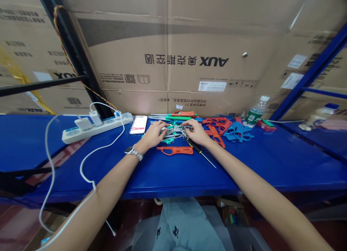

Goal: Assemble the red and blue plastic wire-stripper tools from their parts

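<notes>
On the blue table, a tangled pile of thin metal rods, wires and small green parts (pixel 177 129) lies between my hands. My left hand (pixel 154 134), wearing a watch and bracelet at the wrist, reaches into the pile's left side with fingers bent inward. From the right, my right hand (pixel 197 133) has its fingers curled at the pile's edge. What either hand's fingertips grip is too small to make out. In front of the pile lies an orange lighter-shaped plastic shell half (pixel 177 150). A screwdriver (pixel 200 152) with a black and yellow handle rests beneath my right wrist.
Orange shells (pixel 217 133) and blue shells (pixel 238 132) are heaped at the right, near a water bottle (pixel 254 113). Green and orange long lighters (pixel 180 117) lie behind the pile. Leftward are a phone (pixel 138 125) and power strip (pixel 96 128) with trailing white cables. Cardboard (pixel 176 38) stands behind.
</notes>
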`<state>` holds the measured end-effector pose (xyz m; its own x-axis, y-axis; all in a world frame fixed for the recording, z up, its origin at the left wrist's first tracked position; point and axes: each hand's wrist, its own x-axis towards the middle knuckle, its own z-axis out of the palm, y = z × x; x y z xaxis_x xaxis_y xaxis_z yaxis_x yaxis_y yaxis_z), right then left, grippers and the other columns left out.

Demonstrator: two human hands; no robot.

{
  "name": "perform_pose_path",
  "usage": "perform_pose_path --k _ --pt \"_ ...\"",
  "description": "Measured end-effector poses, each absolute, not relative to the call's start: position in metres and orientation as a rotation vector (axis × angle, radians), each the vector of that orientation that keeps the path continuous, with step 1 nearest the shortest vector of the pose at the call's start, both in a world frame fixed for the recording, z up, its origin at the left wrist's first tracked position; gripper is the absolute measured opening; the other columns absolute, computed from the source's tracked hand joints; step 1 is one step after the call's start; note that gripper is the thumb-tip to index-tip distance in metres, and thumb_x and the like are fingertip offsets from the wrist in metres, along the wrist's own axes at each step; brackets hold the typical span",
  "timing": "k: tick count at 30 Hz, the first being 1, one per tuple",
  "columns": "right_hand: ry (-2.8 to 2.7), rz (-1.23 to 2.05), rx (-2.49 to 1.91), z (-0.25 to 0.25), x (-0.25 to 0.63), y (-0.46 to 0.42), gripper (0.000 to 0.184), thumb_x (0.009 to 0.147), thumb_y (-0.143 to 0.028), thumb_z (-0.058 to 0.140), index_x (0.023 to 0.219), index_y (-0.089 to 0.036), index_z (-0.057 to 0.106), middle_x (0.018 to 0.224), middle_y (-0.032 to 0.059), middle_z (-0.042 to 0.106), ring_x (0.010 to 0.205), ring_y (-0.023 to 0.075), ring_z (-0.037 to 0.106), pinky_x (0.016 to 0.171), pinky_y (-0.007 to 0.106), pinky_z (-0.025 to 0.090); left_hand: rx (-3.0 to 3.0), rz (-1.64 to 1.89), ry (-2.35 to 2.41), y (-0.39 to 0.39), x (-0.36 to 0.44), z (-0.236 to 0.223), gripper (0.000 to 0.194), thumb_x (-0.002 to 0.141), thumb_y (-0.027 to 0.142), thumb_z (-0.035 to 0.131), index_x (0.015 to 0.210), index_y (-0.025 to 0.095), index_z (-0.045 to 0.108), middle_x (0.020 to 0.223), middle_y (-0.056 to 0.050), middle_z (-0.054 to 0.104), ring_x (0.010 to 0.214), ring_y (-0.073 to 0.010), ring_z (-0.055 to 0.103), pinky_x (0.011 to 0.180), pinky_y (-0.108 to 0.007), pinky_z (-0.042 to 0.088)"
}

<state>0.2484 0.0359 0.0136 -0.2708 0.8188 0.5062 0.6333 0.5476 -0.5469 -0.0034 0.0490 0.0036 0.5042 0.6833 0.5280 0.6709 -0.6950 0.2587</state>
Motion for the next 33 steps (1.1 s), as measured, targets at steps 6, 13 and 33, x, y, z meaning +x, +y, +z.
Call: perform_pose_path --k 6,13,33 --pt "-2.011 0.276 -1.15 0.013 0.243 0.019 0.024 0.087 -0.013 0.055 0.102 -0.021 0.072 0.111 0.0101 0.07 0.11 0.0291 0.06 0.097 0.048 0.043 2.693 0.9 1.295 0.035 -0.002 0.005 0.036 0.105 0.04 0.046 0.126 0.018 0.065 0.122 -0.013 0.066 0.116 -0.0316 0.06 0.099 -0.051 0.048" --pt "-2.03 0.219 -1.161 0.012 0.241 0.006 0.02 0.091 -0.018 0.054 0.1 -0.021 0.071 0.111 0.0094 0.07 0.11 0.0284 0.058 0.096 0.046 0.04 2.68 0.86 1.343 0.025 0.008 0.004 0.034 0.105 0.038 0.045 0.128 0.02 0.063 0.128 -0.012 0.065 0.12 -0.0308 0.058 0.102 -0.05 0.046" --pt "-2.051 0.04 -1.412 0.018 0.239 0.029 0.025 0.086 -0.03 0.067 0.11 -0.023 0.071 0.114 0.0108 0.065 0.112 0.0324 0.053 0.097 0.048 0.038 2.683 0.918 1.33 0.04 0.012 0.025 0.007 0.1 0.023 0.054 0.1 0.018 0.059 0.1 -0.01 0.068 0.095 -0.027 0.065 0.084 -0.04 0.05"
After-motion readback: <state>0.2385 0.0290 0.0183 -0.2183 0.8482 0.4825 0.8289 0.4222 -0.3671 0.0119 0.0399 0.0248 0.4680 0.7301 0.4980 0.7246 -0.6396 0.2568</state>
